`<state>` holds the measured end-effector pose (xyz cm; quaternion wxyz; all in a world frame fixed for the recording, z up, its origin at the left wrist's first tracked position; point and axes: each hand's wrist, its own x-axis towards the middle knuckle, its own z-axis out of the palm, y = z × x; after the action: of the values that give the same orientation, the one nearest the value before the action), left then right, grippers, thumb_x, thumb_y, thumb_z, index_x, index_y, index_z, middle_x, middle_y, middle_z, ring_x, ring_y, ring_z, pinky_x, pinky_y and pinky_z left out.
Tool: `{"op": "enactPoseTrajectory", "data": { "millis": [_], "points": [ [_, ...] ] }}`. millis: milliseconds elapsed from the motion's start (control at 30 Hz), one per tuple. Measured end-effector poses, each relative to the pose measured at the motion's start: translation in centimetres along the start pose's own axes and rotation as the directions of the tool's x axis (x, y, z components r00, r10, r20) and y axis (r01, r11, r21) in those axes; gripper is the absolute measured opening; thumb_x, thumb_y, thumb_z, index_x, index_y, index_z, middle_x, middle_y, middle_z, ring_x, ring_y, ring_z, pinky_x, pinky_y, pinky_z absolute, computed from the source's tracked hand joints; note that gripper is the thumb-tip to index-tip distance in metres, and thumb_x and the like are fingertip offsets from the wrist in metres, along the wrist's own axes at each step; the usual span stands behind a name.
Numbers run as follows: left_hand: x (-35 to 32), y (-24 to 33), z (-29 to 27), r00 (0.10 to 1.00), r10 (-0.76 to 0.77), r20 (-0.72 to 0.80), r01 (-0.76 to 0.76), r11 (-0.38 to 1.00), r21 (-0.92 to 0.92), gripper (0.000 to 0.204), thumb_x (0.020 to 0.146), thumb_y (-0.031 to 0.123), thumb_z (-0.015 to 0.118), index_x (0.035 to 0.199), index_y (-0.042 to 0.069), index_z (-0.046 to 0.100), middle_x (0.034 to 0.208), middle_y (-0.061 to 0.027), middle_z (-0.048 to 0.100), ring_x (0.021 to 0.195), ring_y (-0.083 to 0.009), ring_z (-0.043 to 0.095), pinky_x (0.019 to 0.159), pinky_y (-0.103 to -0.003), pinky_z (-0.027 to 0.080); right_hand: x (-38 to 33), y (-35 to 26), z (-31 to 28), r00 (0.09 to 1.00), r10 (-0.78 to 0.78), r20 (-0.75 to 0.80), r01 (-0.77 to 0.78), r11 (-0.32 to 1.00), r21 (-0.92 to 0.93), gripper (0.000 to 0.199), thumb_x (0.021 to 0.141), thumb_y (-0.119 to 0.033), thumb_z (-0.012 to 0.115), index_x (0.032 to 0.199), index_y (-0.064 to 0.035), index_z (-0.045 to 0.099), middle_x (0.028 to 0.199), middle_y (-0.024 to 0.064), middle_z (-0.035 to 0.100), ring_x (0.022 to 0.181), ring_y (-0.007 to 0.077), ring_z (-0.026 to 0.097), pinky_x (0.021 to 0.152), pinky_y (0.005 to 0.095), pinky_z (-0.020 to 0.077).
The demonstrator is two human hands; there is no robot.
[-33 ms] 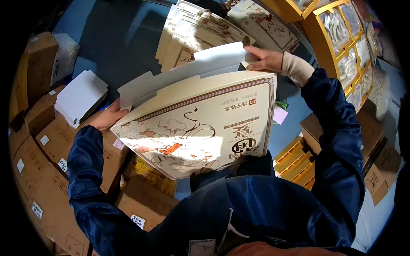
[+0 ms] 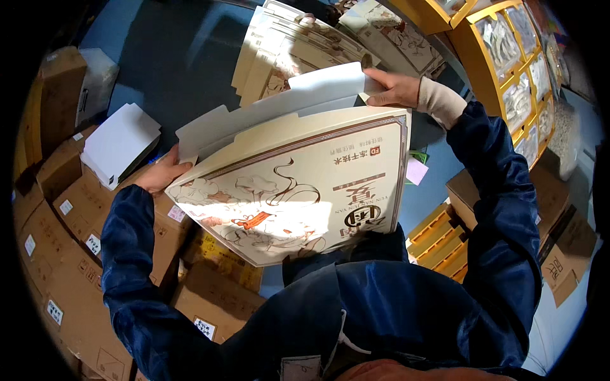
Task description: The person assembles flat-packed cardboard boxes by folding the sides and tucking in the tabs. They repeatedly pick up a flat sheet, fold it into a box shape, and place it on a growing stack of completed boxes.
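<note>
Holding the box point(image 2: 289, 190) out front, its long edge slanted up to the right; gripping its left corner with the left hand point(image 2: 165, 173), its right with the right hand point(image 2: 397, 90) (neither nearer). Beyond the flap point(image 2: 279, 106), facing a stack point(image 2: 283, 60).

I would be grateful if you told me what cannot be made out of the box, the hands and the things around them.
Inside of the printed box: head view, mostly hidden by its own front.
Back of the box: head view, turned away.
Some fingers of the left hand: head view, behind the box.
Upper yellow tray: head view, cut off by the top edge.
</note>
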<state>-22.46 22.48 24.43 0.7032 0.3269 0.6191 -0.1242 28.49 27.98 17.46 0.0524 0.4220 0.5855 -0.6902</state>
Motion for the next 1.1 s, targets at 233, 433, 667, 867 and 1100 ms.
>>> {"op": "enactPoseTrajectory", "data": {
  "millis": [233, 433, 667, 867, 1100],
  "points": [
    [1.5, -2.8, 0.1, 0.96, 0.148, -0.238, -0.145, 0.989, 0.03, 0.084, 0.081, 0.011, 0.062, 0.144, 0.001, 0.006, 0.148, -0.0191, 0.018, 0.134, -0.0262, 0.023, 0.107, -0.03, 0.023, 0.4, 0.7, 0.9, 0.981, -0.18, -0.074, 0.186, 0.979, 0.082, 0.071, 0.079, -0.011, 0.064, 0.14, -0.0125, 0.027, 0.128, 0.0113, 0.044, 0.12, 0.0226, 0.04, 0.101, 0.0351, 0.0332],
    [1.0, -2.5, 1.2, 0.926, 0.143, -0.351, -0.26, 0.914, -0.313, 0.058, 0.09, 0.051, 0.045, 0.125, 0.005, 0.044, 0.125, -0.0113, 0.047, 0.112, -0.019, 0.048, 0.09, -0.032, 0.044, -0.6, -0.1, 2.2, 0.979, -0.174, -0.104, 0.203, 0.809, 0.551, 0.044, 0.092, -0.029, 0.051, 0.125, -0.0004, 0.047, 0.131, 0.0143, 0.046, 0.113, 0.0225, 0.05, 0.095, 0.0317, 0.042],
    [0.9, 1.4, -0.3, 0.988, 0.072, 0.139, -0.078, 0.996, 0.037, 0.075, 0.081, 0.028, 0.065, 0.137, -0.003, 0.026, 0.14, -0.0202, 0.03, 0.128, -0.0276, 0.032, 0.108, -0.035, 0.023, 0.9, -1.2, 0.3, 0.988, 0.012, 0.156, -0.011, 1.0, -0.004, 0.071, 0.08, -0.049, 0.063, 0.13, -0.0036, 0.039, 0.129, 0.0184, 0.045, 0.116, 0.0268, 0.047, 0.097, 0.0357, 0.0392],
    [2.0, 3.6, 0.6, 0.987, -0.126, 0.097, 0.071, 0.895, 0.441, 0.082, 0.078, 0.024, 0.07, 0.139, -0.004, 0.023, 0.138, -0.021, 0.034, 0.127, -0.0281, 0.034, 0.107, -0.033, 0.026, 1.4, -4.2, 0.7, 0.961, 0.07, 0.268, 0.012, 0.956, -0.292, 0.07, 0.08, -0.045, 0.063, 0.13, -0.0023, 0.038, 0.119, 0.0225, 0.052, 0.108, 0.0321, 0.054, 0.092, 0.0368, 0.0444],
    [2.9, 0.5, 1.1, 1.0, -0.014, -0.018, 0.02, 0.932, 0.361, 0.072, 0.085, 0.045, 0.058, 0.134, -0.001, 0.036, 0.131, -0.0225, 0.045, 0.118, -0.0289, 0.046, 0.098, -0.032, 0.036, 1.8, -3.3, 2.1, 0.991, -0.01, 0.13, 0.058, 0.927, -0.371, 0.054, 0.089, -0.042, 0.053, 0.121, 0.0011, 0.048, 0.111, 0.0205, 0.058, 0.097, 0.0307, 0.059, 0.084, 0.0348, 0.0486]
  ]
}}
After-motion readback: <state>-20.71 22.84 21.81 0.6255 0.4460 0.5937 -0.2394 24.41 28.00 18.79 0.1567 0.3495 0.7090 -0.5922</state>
